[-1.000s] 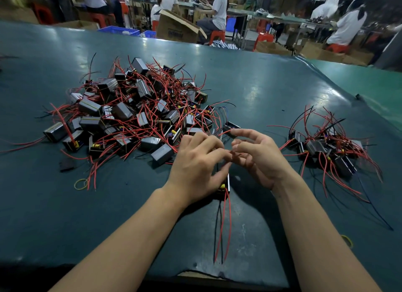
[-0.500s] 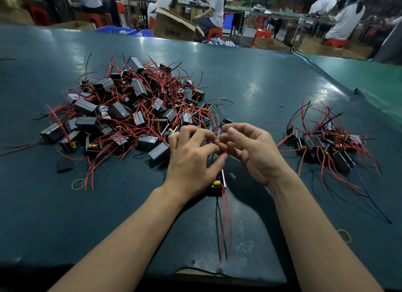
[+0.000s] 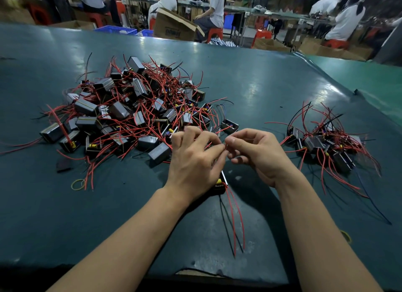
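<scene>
Two hands meet fingertip to fingertip a little nearer than the bench's middle. The left hand (image 3: 195, 159) arches over a black unit (image 3: 220, 186), which peeks out from under its heel, and its thumb and forefinger nip a thin red lead (image 3: 225, 147). The right hand (image 3: 258, 154) pinches the same lead from the other side, its remaining fingers loosely curled. The unit's other red wires (image 3: 235, 217) trail toward the near edge of the bench (image 3: 272, 91).

The step in hand looks like dressing or twisting one unit's lead ends. The next move probably calls for a fine, steady pinch with the unit held down. After that comes a lift that keeps its trailing wires from snagging.

A large pile (image 3: 130, 113) of similar wired units sprawls toward the far left. A small pile (image 3: 326, 143) sits near the right edge. A yellow rubber band (image 3: 77, 184) lies loose below the large pile.

Faint marks on the held unit's side are too small to read. A cardboard box (image 3: 174, 26) beyond the far edge bears dark print, too blurred to read.
</scene>
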The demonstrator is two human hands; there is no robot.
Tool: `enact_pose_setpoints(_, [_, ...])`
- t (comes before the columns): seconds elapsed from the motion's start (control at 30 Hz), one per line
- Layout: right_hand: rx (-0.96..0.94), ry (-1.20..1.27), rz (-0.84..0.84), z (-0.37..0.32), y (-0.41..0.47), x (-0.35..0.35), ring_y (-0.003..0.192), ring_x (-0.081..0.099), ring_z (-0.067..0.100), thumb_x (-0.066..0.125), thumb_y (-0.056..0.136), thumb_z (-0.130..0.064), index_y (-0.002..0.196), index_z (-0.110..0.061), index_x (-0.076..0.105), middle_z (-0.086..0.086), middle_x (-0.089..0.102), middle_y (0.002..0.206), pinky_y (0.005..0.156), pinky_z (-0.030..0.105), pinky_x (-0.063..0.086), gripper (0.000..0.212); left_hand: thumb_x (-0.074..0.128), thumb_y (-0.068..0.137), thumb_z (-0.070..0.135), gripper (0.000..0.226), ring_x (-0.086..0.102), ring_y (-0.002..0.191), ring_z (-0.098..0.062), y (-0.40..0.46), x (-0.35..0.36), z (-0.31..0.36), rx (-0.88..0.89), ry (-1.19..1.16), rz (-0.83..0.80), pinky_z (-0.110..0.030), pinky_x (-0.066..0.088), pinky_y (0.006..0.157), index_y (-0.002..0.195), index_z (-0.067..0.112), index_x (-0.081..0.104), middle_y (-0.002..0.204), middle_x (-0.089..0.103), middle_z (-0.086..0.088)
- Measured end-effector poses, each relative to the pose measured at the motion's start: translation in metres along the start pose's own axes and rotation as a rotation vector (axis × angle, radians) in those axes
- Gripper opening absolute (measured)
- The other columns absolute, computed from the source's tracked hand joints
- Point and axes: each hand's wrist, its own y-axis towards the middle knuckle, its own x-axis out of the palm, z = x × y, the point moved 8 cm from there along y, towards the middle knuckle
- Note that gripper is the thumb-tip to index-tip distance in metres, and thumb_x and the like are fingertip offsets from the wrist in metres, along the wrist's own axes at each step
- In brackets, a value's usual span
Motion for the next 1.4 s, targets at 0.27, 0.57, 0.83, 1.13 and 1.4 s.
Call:
enact_pose_setpoints(0.27, [-0.030,0.046,0.014,0.001,0.001,0.006,0.059,0.068,0.017,0.074,0.070,-0.008,0.081,-0.004,0.062,0.009,0.070,0.069,0.052,0.023,0.055,0.017,0.063,0.084,0.028,0.015,0.054,0.076,-0.014,-0.003,0.005,-0.016,-0.288,-0.198,-0.090,-0.037,0.028,0.081,0.092,0.024,0.076,0.074,0.065,0.013])
enact_pose_setpoints(0.57, [-0.015,-0.001,-0.028,0.000,0.000,0.001,0.069,0.072,0.023,0.069,0.081,-0.006,0.087,-0.002,0.067,0.018,0.073,0.081,0.056,0.023,0.056,0.007,0.063,0.082,0.026,0.012,0.051,0.083,-0.016,-0.001,0.003,-0.022,-0.366,-0.272,-0.081,-0.033,0.025,0.079,0.091,0.026,0.072,0.080,0.066,0.013])
enact_pose_setpoints(0.83, [-0.063,0.048,0.000,-0.002,0.000,0.002,0.069,0.073,0.024,0.065,0.087,0.000,0.082,-0.005,0.066,0.013,0.073,0.075,0.055,0.024,0.056,0.007,0.059,0.089,0.035,0.018,0.052,0.087,-0.017,-0.002,0.001,-0.024,-0.381,-0.313,-0.070,-0.038,0.028,0.082,0.090,0.026,0.074,0.085,0.069,0.011])
enact_pose_setpoints(1.13, [-0.148,-0.123,0.008,-0.007,-0.004,0.012,0.070,0.074,0.020,0.063,0.088,0.007,0.082,-0.005,0.064,0.008,0.074,0.073,0.048,0.027,0.056,0.013,0.056,0.088,0.035,0.021,0.053,0.079,-0.021,-0.003,0.004,-0.030,-0.425,-0.252,-0.098,-0.043,0.031,0.077,0.086,0.028,0.076,0.074,0.068,0.006])
enact_pose_setpoints(1.4, [-0.413,-0.475,0.021,-0.023,-0.011,0.019,0.070,0.071,0.023,0.070,0.084,0.000,0.079,-0.017,0.064,0.003,0.069,0.072,0.050,0.032,0.058,0.019,0.059,0.088,0.032,0.018,0.055,0.080,-0.019,-0.004,0.006,-0.030,-0.409,-0.263,-0.087,-0.042,0.030,0.079,0.089,0.026,0.076,0.076,0.069,0.009])
